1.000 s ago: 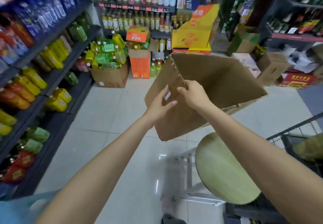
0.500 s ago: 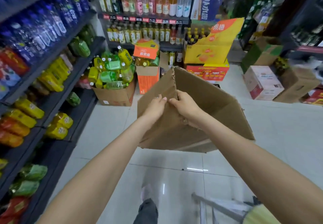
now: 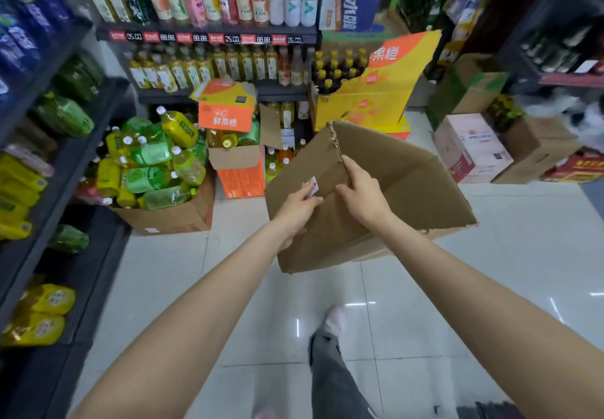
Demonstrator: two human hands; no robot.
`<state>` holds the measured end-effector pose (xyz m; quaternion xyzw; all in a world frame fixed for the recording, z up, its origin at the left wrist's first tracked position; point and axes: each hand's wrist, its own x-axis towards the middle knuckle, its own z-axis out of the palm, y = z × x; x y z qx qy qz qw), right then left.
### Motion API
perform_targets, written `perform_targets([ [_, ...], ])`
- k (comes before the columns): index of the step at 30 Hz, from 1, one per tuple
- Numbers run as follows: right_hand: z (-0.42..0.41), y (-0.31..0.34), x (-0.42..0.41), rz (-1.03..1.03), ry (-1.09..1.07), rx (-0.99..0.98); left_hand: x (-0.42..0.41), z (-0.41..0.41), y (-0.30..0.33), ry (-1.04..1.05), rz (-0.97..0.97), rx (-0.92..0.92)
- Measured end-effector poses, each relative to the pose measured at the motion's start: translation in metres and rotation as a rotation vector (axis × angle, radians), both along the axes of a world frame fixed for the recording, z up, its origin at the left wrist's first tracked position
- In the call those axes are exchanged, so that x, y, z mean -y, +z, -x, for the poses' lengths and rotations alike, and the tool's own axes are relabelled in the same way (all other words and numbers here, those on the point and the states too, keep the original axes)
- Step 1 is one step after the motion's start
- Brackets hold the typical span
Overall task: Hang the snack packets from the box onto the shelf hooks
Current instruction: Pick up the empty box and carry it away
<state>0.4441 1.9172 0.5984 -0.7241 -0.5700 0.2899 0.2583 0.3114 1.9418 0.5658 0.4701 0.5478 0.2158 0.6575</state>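
Out in front of the body, both hands hold the brown box (image 3: 385,196) by its near corner, left hand (image 3: 295,211) pinching outside, right hand (image 3: 362,194) gripping inside, and it looks empty.

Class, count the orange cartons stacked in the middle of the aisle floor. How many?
2. An upper orange carton, tilted, atop an opened box; a lower orange carton on the floor behind the brown box. Others may be hidden.

Cardboard box (image 3: 408,189) in both hands
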Motion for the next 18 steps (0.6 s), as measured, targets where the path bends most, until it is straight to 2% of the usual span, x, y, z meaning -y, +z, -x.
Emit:
perform_targets([
  [7, -0.081, -0.035, -0.116, 0.108, 0.026, 0.090, -0.117, -0.091, -0.050, 0.025, 0.029, -0.012],
  [10, -0.107, -0.051, -0.162, 0.129, -0.001, 0.108, -0.164, -0.121, -0.064, 0.041, 0.136, -0.002],
  [14, -0.130, -0.084, -0.212, 0.176, -0.039, 0.148, -0.227, -0.150, -0.089, -0.010, 0.197, -0.123],
  [18, -0.145, -0.115, -0.260, 0.178, -0.082, 0.142, -0.280, -0.170, -0.120, -0.028, 0.241, -0.083],
])
